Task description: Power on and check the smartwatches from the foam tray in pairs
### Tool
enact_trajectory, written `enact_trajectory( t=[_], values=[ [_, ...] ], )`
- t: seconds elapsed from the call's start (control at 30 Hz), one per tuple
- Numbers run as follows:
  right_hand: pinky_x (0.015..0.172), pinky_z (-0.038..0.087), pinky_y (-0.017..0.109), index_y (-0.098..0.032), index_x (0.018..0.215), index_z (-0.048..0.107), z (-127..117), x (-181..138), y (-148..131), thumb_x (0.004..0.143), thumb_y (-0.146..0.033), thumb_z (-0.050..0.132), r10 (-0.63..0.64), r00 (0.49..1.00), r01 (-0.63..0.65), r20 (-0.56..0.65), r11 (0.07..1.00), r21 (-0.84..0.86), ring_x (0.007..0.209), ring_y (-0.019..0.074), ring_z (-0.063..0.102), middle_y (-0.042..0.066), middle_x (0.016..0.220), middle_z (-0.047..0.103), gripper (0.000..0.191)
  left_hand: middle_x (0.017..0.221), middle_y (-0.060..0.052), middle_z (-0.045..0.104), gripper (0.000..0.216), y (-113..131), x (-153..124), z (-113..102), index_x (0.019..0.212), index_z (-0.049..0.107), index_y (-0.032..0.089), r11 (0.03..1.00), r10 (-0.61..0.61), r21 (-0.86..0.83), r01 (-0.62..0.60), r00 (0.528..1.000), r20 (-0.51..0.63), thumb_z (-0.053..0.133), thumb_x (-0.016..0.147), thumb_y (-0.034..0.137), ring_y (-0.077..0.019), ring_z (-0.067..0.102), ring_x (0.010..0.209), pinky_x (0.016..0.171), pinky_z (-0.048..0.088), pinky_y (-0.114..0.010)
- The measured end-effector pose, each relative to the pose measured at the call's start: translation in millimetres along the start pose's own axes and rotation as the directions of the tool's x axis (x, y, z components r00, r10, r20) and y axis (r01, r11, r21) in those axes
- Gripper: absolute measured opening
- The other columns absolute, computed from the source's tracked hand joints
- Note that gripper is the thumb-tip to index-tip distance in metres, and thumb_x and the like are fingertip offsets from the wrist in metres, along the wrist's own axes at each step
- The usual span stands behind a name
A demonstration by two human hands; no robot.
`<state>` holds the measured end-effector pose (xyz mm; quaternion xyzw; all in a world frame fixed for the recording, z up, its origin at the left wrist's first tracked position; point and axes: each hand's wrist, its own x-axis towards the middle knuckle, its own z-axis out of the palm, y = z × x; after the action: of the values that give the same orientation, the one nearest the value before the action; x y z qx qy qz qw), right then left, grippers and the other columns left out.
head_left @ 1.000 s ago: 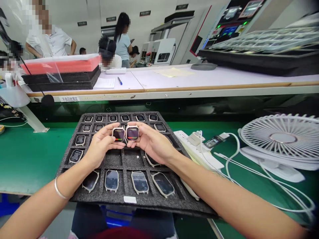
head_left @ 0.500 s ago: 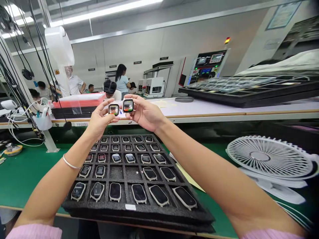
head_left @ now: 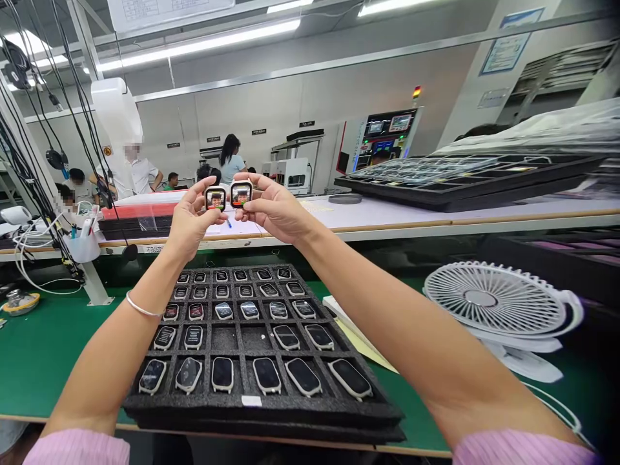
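Green surface (head_left: pixel 33 361), used as support; black foam tray (head_left: pixel 264 423), set upon it, divided so that seated watches (head_left: pixel 222 374) are kept apart; left hand (head_left: pixel 190 218), fingers closed on one watch (head_left: pixel 216 199) by its edges; right hand (head_left: pixel 279 213), likewise closed on a second watch (head_left: pixel 241 193); both are raised above the tray, nearly side by side, lit faces turned wearer-ward, presumably to be viewed together.

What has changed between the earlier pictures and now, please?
The left hand and right hand each raised a watch from above the foam tray to in front of the shelf; both screens look brighter. Neither watch was released. The tray and fan stayed in place.
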<state>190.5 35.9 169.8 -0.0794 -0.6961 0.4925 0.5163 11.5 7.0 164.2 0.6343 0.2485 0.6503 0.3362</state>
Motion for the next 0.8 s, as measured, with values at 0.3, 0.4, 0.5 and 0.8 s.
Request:
enact_trajectory(
  t=[0.3,0.4,0.5,0.8],
  values=[
    [0.069,0.053,0.030,-0.023,0.121,0.053,-0.2,-12.2,-10.8,0.071,-0.016,0.073,-0.008,1.000,0.008,0.028,1.000,0.002,0.071,0.0133,0.065,-0.003,0.085,0.065,0.054,0.092,-0.001,0.071,0.061,8.0,-8.9,5.9,0.122,0.062,0.023,0.999,0.035,-0.010,-0.035,0.999,0.019,0.079,0.065,0.012,-0.0105,0.065,0.065,0.069,0.056,-0.027],
    [0.067,0.053,0.029,-0.023,0.119,0.054,2.1,-32.8,-0.7,0.072,-0.014,0.075,0.050,0.999,-0.051,0.006,0.997,0.054,0.067,0.0117,0.063,-0.002,0.088,0.067,0.052,0.087,0.001,0.070,0.057,-0.4,-29.0,7.0,0.118,0.062,0.022,1.000,-0.008,-0.014,0.009,1.000,0.024,0.080,0.065,0.014,-0.0095,0.065,0.063,0.065,0.056,-0.025],
    [0.064,0.052,0.027,-0.024,0.119,0.056,4.8,-65.0,26.0,0.071,-0.011,0.074,0.182,0.983,-0.176,-0.037,0.974,0.142,0.067,0.0122,0.064,-0.002,0.086,0.067,0.053,0.085,0.002,0.069,0.061,-20.6,-60.7,6.2,0.121,0.059,0.021,0.986,-0.162,-0.022,0.163,0.986,0.038,0.080,0.064,0.013,-0.0107,0.068,0.064,0.065,0.058,-0.024],
    [0.067,0.053,0.026,-0.022,0.114,0.059,12.6,-129.5,105.4,0.065,-0.006,0.069,0.513,0.852,-0.428,-0.104,0.798,0.423,0.070,0.0136,0.069,-0.001,0.086,0.072,0.053,0.098,-0.001,0.068,0.056,-79.6,-128.5,-0.7,0.118,0.056,0.018,0.844,-0.535,-0.074,0.531,0.844,-0.051,0.074,0.065,0.011,-0.0099,0.071,0.065,0.068,0.061,-0.024]
  ],
)
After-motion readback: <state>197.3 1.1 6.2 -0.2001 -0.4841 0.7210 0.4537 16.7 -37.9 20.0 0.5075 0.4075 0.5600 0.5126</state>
